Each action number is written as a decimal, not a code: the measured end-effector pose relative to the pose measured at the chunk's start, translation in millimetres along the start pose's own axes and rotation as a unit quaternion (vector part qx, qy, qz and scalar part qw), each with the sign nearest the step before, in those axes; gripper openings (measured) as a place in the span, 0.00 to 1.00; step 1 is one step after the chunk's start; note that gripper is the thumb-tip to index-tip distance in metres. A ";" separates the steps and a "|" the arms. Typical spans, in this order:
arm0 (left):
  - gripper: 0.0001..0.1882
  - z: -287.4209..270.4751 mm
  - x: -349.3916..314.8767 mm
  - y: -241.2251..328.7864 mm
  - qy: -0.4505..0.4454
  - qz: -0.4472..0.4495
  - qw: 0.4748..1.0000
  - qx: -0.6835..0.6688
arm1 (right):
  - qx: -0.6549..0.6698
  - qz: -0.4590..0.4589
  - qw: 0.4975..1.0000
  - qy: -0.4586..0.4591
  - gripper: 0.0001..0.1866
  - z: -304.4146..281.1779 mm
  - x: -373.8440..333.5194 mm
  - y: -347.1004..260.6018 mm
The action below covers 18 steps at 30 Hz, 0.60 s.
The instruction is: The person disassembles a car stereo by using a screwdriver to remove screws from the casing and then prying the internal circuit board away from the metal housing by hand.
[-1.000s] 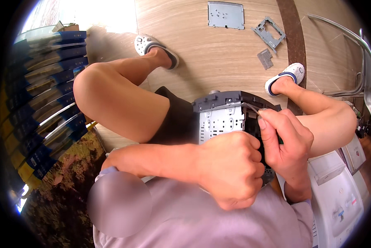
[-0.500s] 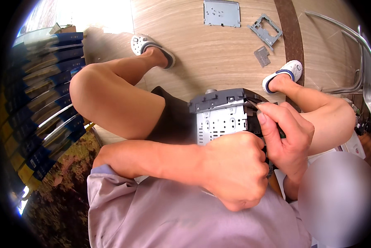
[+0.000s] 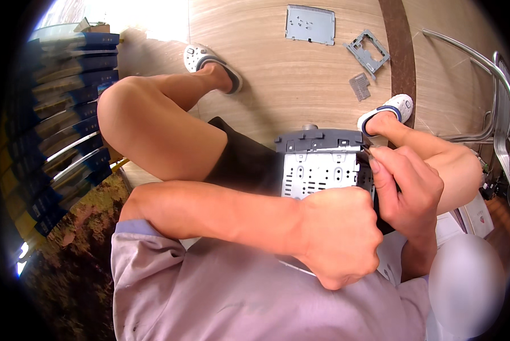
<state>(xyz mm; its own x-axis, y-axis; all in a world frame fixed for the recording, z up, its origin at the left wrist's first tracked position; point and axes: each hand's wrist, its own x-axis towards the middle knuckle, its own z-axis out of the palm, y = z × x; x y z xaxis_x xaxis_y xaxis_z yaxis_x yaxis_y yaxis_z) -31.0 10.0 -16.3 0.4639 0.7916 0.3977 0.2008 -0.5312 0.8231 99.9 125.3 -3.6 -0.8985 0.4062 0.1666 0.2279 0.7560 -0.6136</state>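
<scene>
Seated person, viewed from above, working on a car stereo chassis [image 3: 322,167] that is resting across the lap, between the two bare knees. The left hand [image 3: 337,236] is closing into a tight fist over the near edge of the unit, bracing it; whatever may lie inside the fist is hidden. The right hand [image 3: 405,190] is curling around the right side of the chassis, its fingertips [image 3: 375,165] pinching a thin dark tool or tab at the far right corner, where the perforated metal casing meets the dark plastic front frame [image 3: 317,139]. The pictures are too small there to tell which it is.

Compared with a second ago, the chassis is sitting slightly nearer the body and tilted a little more toward the camera, and the right fingertips have crept closer to the corner seam, while the left fist has kept its grip. This suggests that the prying at that corner is continuing rather than finished, since the front frame is still lying attached.

On the wooden floor [image 3: 266,74] at the far side, well apart from the hands, are lying a flat grey metal plate [image 3: 310,24], a grey bracket [image 3: 367,52] and a small grey piece [image 3: 359,86]. A metal chair frame [image 3: 496,96] is standing at the right.
</scene>
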 end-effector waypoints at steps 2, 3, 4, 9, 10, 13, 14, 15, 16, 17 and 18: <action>0.10 -3.8 2.6 0.7 -0.020 0.001 1.000 0.007 | -0.014 0.003 1.000 0.018 0.11 0.4 -4.7 -1.5; 0.09 -4.9 4.1 0.5 -0.043 -0.003 0.999 0.010 | 0.001 0.027 0.999 0.018 0.10 -0.1 -7.5 -1.9; 0.09 -6.0 6.3 0.3 -0.067 -0.007 0.998 0.013 | 0.017 0.051 0.998 0.017 0.09 -1.3 -9.2 -1.8; 0.09 -7.0 30.8 4.1 -0.182 -0.069 0.981 0.002 | -0.030 0.054 0.998 -0.032 0.06 -27.5 3.9 -6.1; 0.08 -6.6 34.6 5.6 -0.211 -0.086 0.974 0.007 | -0.023 0.061 0.997 -0.039 0.05 -30.1 2.3 -6.4; 0.08 -9.1 45.1 7.1 -0.273 -0.076 0.959 0.016 | -0.019 0.076 0.995 -0.056 0.05 -39.4 0.9 -5.1; 0.08 -7.0 46.8 3.2 -0.274 -0.071 0.959 0.012 | -0.020 0.094 0.993 -0.064 0.05 -41.0 -0.9 -2.7; 0.08 -6.7 49.7 5.9 -0.268 -0.078 0.960 0.009 | -0.021 0.094 0.993 -0.064 0.05 -48.0 4.1 -1.1; 0.07 -5.8 51.9 8.0 -0.262 -0.085 0.961 0.007 | -0.020 0.045 0.995 -0.082 0.04 -55.6 13.8 3.4; 0.07 -2.9 53.7 7.3 -0.261 -0.082 0.962 0.004 | -0.023 0.025 0.995 -0.094 0.04 -57.6 16.2 6.2; 0.07 0.5 54.9 6.2 -0.257 -0.089 0.962 -0.004 | -0.024 0.006 0.994 -0.107 0.03 -59.8 17.8 8.5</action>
<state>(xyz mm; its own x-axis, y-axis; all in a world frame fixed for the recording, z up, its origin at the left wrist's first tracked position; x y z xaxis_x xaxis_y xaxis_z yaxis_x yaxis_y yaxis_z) -3.9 50.1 10.5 0.7892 0.6142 -0.0014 0.3112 -0.3978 0.8631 108.3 169.7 40.3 -0.9537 0.3005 -0.0104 0.2515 0.7782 -0.5754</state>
